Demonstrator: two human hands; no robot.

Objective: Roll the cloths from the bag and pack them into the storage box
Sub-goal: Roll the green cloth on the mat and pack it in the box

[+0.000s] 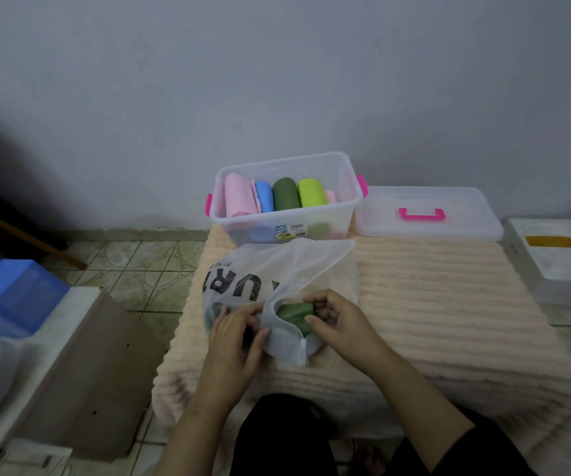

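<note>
Lower centre of frame: dark green cloth (296,312) half out of the white mesh bag (277,269), pinched by right hand (337,319) at the bag's zipped mouth. Left hand (234,333) curled around the bag's edge, just left of the cloth. Cloth folded, matte, creased. Above centre: clear storage box (286,219), lid off, holding rolled pink, blue, green and lime cloths.

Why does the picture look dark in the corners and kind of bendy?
Head view: the wide lens curves the edges, so the floor tiles and mat bow; light is soft and dim, fading to shadow at the left; the box stays fairly sharp, while the left hand, right hand and bag look slightly smeared.
</note>
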